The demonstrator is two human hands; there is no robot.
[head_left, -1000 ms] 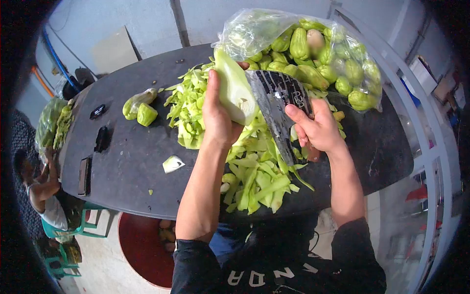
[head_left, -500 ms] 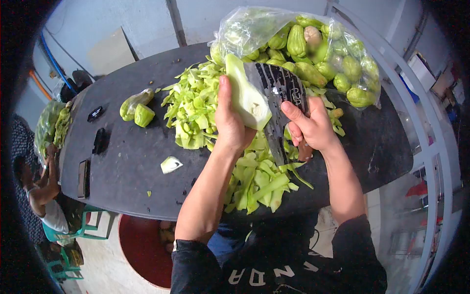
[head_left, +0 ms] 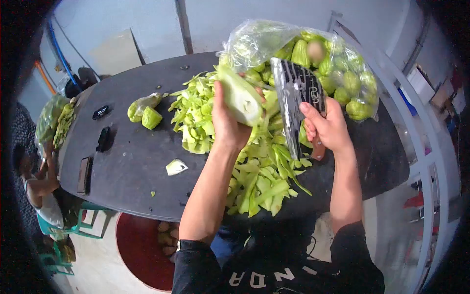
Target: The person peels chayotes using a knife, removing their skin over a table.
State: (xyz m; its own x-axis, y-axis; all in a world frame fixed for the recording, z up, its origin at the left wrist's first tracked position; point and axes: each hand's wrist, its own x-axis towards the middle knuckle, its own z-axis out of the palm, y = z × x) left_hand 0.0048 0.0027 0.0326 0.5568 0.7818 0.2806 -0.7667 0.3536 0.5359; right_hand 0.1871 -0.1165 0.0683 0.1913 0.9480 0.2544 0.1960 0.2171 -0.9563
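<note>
Left hand [head_left: 229, 122] grips a pale-green, smooth, pear-shaped vegetable [head_left: 241, 98]; right hand [head_left: 325, 125] clasps a black-streaked, broad-bladed knife [head_left: 296, 100].

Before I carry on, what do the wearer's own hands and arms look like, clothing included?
The left hand and right hand are bare: no gloves, and no watch or bracelet shows. The black T-shirt has short sleeves ending near the elbows; the left sleeve has a small pale mark at its hem. Pale capital letters run across the chest.
</note>
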